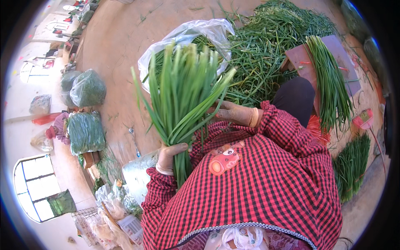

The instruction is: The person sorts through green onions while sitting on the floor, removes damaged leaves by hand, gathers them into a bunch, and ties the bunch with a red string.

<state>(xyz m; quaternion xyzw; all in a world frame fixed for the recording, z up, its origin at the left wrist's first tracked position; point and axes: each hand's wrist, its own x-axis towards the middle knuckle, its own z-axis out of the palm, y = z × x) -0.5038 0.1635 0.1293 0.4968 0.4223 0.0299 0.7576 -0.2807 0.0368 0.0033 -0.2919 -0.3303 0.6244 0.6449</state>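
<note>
My left hand point(170, 157), in a pale glove, is wrapped round a thick bunch of garlic chives point(179, 91). The pale ends fan out upward and the green leaves hang below my fist. On the bunch's right side is my right hand point(237, 113), its fingers bent in against the outer leaves. The fingertips are partly hidden there, and what they pinch cannot be made out. Behind the bunch, an open clear plastic bag point(208, 28) holds loose green leaves. A large heap of loose leaves point(262, 62) spreads to its right.
On a low board point(339, 50) at the right lies another chive bunch point(327, 83). More chives point(353, 166) lie on the floor beyond my right arm, near a red-headed tool point(363, 118). Stuffed bags point(88, 88), a stacked green bundle point(86, 131) and another person point(61, 127) are at left.
</note>
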